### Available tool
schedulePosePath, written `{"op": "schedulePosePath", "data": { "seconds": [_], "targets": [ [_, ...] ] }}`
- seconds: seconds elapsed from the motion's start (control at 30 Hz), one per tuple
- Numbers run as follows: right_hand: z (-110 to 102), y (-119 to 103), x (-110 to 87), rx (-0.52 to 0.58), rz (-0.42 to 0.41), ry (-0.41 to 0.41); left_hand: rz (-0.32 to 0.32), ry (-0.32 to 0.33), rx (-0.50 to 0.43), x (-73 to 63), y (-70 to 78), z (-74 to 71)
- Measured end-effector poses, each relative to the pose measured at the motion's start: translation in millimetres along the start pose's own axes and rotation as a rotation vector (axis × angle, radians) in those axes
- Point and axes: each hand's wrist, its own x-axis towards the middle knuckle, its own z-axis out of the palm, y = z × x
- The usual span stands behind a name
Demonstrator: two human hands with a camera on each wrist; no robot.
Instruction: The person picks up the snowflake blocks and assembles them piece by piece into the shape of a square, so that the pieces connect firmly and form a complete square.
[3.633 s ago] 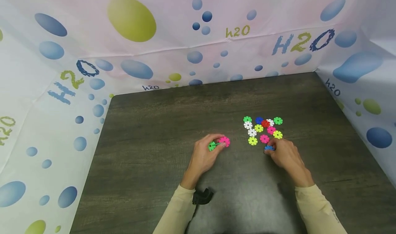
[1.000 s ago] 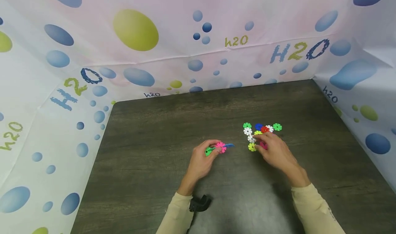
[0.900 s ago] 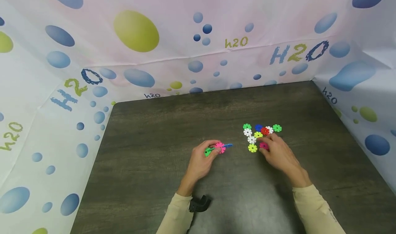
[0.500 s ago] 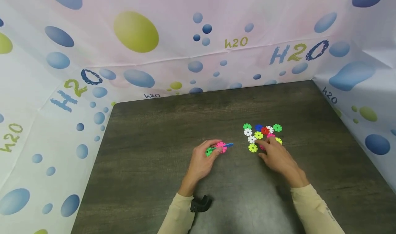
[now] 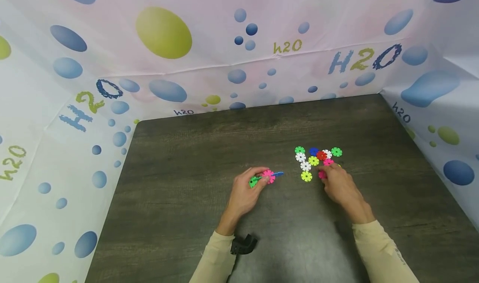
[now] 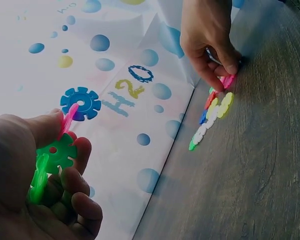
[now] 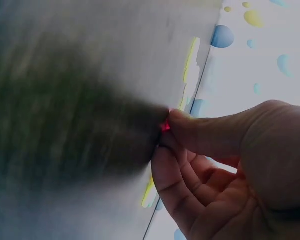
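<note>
My left hand (image 5: 244,193) grips a small chain of notched plastic discs. In the left wrist view the chain has two green discs (image 6: 58,154) at the palm, a pink disc (image 6: 68,120) set edge-on under the thumb, and a blue disc (image 6: 80,104) at the far end. Thumb and fingertips of my right hand (image 5: 341,187) pinch a pink disc (image 5: 322,174) at the near side of the loose group. Only a bit of that disc (image 7: 165,125) shows between the fingertips in the right wrist view.
Loose discs lie just beyond the right hand: white (image 5: 305,166), yellow (image 5: 306,176), red (image 5: 321,155), blue (image 5: 314,151), green (image 5: 337,151) and another pink one (image 5: 328,162). A black curved piece (image 5: 244,244) sits at the left wrist. Printed sheets (image 5: 209,33) border the dark table (image 5: 179,158).
The blue disc went from the right hand onto the end of the left hand's chain. The right hand returned to the loose discs, moved over them, and now has its fingertips on a pink one.
</note>
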Motion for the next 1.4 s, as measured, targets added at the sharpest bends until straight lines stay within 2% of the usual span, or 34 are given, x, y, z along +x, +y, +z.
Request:
{"op": "schedulePosePath", "data": {
  "seconds": [0.2,0.43,0.5,0.6,0.8,0.9,1.07,1.23,1.4],
  "targets": [
    [-3.6,1.7,1.1,0.005,0.044,-0.015,-0.002,-0.005,0.012,0.3,0.3,-0.3],
    [-5.9,5.7,2.0,0.067,0.203,-0.103,-0.007,-0.007,0.014,-0.7,-0.3,0.6],
    [-7.2,7.7,1.4,0.08,0.221,-0.116,-0.005,-0.009,0.008,-1.0,0.0,0.8],
    [-9.1,10.6,0.9,0.085,0.209,-0.114,0.001,-0.011,0.004,-1.3,0.4,1.2],
    [-10.9,10.8,-0.3,0.085,0.114,-0.077,0.001,-0.018,0.004,-1.4,1.4,1.6],
    [-13.0,4.3,-1.7,0.185,0.084,-0.089,0.003,-0.014,0.009,-1.3,1.0,1.6],
    [-19.2,-14.4,-2.3,0.452,0.051,-0.109,0.003,-0.007,0.013,-1.4,-1.1,1.9],
    [-23.2,-35.2,-1.7,0.671,0.034,-0.158,-0.001,-0.011,0.017,-2.2,-0.9,2.3],
    [-23.9,-52.2,-1.7,0.783,0.003,-0.19,-0.014,-0.017,0.03,-2.2,1.0,2.7]
  ]
}}
